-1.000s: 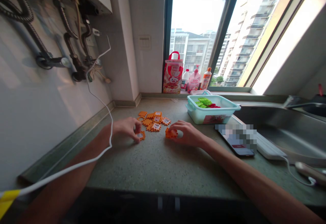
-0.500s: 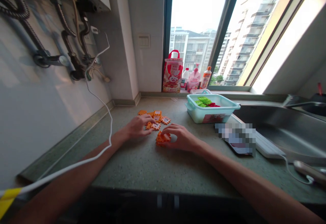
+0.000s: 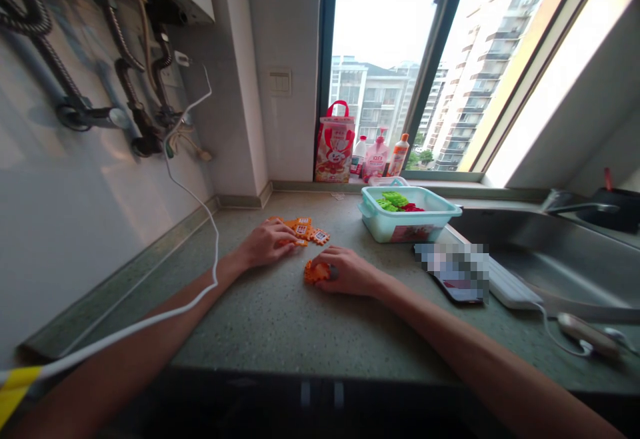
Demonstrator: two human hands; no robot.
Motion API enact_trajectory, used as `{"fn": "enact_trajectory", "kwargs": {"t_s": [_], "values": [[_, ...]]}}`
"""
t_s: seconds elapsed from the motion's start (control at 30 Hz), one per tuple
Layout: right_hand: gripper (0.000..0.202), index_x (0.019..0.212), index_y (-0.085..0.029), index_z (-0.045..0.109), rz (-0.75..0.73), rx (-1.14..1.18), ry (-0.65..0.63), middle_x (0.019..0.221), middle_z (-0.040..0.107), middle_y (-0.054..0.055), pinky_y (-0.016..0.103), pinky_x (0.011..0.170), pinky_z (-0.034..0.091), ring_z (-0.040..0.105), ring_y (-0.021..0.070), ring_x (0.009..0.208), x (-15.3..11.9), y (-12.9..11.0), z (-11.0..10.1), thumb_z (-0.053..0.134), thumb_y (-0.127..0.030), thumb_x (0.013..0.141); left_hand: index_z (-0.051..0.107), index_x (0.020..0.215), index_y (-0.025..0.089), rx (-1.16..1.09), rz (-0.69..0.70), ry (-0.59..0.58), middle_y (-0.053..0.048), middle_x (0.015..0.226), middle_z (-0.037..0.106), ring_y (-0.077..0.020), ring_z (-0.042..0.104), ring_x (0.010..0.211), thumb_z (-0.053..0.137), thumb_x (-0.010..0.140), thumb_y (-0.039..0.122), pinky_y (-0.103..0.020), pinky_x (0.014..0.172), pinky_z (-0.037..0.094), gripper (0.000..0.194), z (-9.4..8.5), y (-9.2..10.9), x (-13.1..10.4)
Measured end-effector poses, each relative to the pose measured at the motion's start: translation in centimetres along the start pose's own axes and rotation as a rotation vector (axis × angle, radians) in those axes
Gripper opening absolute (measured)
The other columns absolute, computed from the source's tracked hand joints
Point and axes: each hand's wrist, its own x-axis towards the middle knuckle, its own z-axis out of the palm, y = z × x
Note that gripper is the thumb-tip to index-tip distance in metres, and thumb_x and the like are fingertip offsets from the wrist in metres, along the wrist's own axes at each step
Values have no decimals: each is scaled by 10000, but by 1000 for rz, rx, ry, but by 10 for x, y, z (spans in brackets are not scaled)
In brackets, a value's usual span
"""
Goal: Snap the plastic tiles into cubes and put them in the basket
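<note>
Orange tile stack point(image 3: 315, 271) sits on counter point(image 3: 300, 319), right hand point(image 3: 347, 271) curled closed on it, pinning it steady. Left hand point(image 3: 267, 244) lies flat, fingers loosely spread over loose orange tiles point(image 3: 309, 231), holding none.

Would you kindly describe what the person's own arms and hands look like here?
Both forearms are bare, with no sleeves in view. The left hand and right hand wear no gloves, and no rings, watch or markings can be made out.
</note>
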Motion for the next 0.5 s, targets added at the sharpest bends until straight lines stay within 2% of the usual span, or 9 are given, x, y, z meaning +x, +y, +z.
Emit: {"fn": "enact_trajectory", "kwargs": {"t_s": [0.1, 0.17, 0.3, 0.4, 0.5], "values": [[308, 1117, -257, 745, -17, -21, 66, 1084, 763, 57, 347, 934, 542, 696, 232, 1008, -5, 11, -12, 806, -224, 817, 810, 1053, 234, -51, -52, 116, -75, 1089, 786, -230, 661, 1052, 612, 1009, 338, -412, 1023, 451, 228, 3, 6, 1], [297, 1117, -251, 742, -1, -24, 148, 1098, 761, 60, 353, 933, 541, 695, 227, 997, -8, 18, -20, 795, -214, 828, 812, 1030, 212, -136, -119, 132, -77, 1029, 793, -230, 668, 995, 615, 1002, 345, -398, 978, 471, 240, 6, 16, 4], [277, 1111, -247, 732, -4, 1, 262, 1091, 765, 53, 364, 930, 542, 688, 224, 980, -13, 25, -26, 788, -225, 841, 815, 1050, 223, -274, -236, -4, -47, 993, 801, -220, 684, 958, 642, 963, 328, -346, 911, 491, 220, 16, 44, 9], [294, 1128, -254, 725, -49, 45, 240, 1128, 763, 50, 367, 956, 539, 688, 224, 1014, -11, 20, -23, 782, -207, 843, 819, 992, 251, -216, -204, -97, -23, 927, 785, -214, 672, 923, 672, 932, 347, -325, 870, 480, 185, 21, 60, 10], [306, 1142, -254, 721, -64, 79, 193, 1135, 759, 52, 365, 962, 536, 688, 229, 1037, -8, 12, -16, 784, -207, 846, 805, 937, 242, -154, -160, -103, -20, 891, 773, -203, 665, 866, 649, 936, 319, -325, 855, 476, 175, 17, 60, 12]]}}
